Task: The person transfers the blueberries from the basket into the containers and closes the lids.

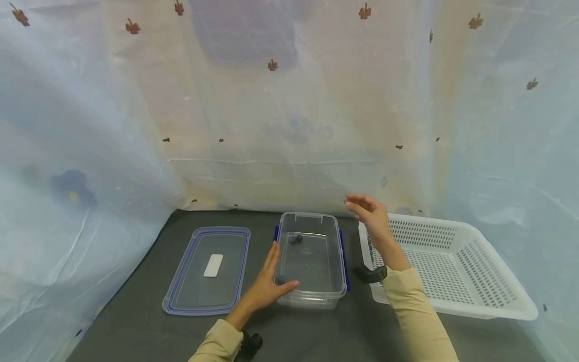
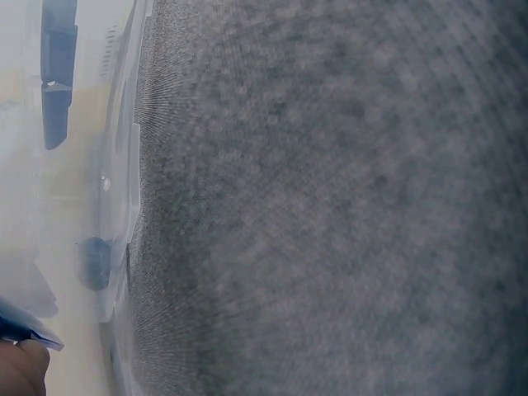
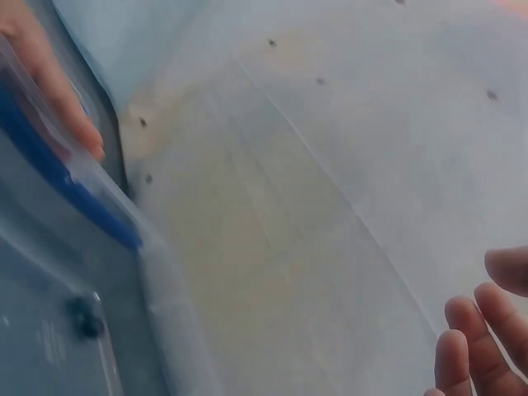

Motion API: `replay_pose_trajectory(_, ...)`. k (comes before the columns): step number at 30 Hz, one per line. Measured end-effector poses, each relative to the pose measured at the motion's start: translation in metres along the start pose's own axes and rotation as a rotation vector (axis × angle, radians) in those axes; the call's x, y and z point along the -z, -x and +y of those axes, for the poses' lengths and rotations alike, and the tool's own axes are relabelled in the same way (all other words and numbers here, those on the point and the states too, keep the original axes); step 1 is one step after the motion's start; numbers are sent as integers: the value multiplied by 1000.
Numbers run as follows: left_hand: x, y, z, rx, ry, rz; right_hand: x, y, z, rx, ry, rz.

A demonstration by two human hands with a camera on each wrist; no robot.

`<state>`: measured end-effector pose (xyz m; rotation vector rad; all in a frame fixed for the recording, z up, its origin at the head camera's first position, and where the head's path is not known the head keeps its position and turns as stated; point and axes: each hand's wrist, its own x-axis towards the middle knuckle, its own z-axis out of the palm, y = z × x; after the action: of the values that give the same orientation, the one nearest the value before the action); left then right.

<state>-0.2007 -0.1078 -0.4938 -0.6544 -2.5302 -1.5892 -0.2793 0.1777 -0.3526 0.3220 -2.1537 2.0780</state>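
A clear plastic food container [image 1: 312,271] with blue side clips stands uncovered on the dark table. Small dark round pieces [image 1: 299,238] lie inside it, and one more dark ball [image 2: 95,264] shows through its wall in the left wrist view. My left hand [image 1: 264,284] rests against the container's left side and near corner, fingers straight along the wall, thumb spread over the front rim. Raised between the container and a white basket is my right hand [image 1: 371,216]; its fingers [image 3: 487,351] are loosely bent, and nothing shows between them.
To the left lies a clear lid [image 1: 190,281] with a blue seal and a white label [image 1: 213,265]. The white perforated basket [image 1: 493,256] stands at the right, its left end partly hidden by my right arm. A pale plastic sheet [image 1: 289,125] hangs behind the table [image 1: 149,322].
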Motion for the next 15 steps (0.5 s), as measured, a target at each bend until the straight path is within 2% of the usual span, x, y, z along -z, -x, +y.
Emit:
replay_pose_trajectory(7, -1, 0, -1, 17, 4, -3, 40, 1, 11, -1, 11, 44)
replay_pose_trajectory(15, 0, 1, -1, 18, 1, -2, 69, 5, 22, -28, 8, 73)
